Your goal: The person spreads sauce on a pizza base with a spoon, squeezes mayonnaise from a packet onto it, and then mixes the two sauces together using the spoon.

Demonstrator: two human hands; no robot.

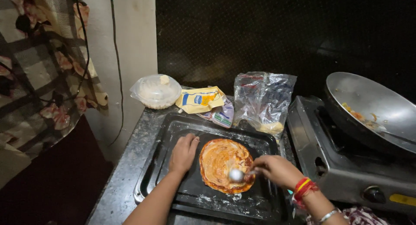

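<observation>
A round flatbread (223, 162) smeared with red-orange sauce lies on a black baking tray (173, 125). My left hand (183, 153) rests flat on the tray, fingers together, just left of the flatbread. My right hand (276, 170) pinches the handle of a metal spoon (237, 175), whose bowl presses on the lower right part of the sauced flatbread. Red bangles sit on my right wrist.
Behind the tray stand a covered white bowl (156, 91), yellow and white sauce pouches (200, 99), and a clear plastic bag (263, 101). To the right, a steel gas stove (346, 164) carries a wok (372, 108) with food scraps. A patterned curtain (39, 69) hangs left.
</observation>
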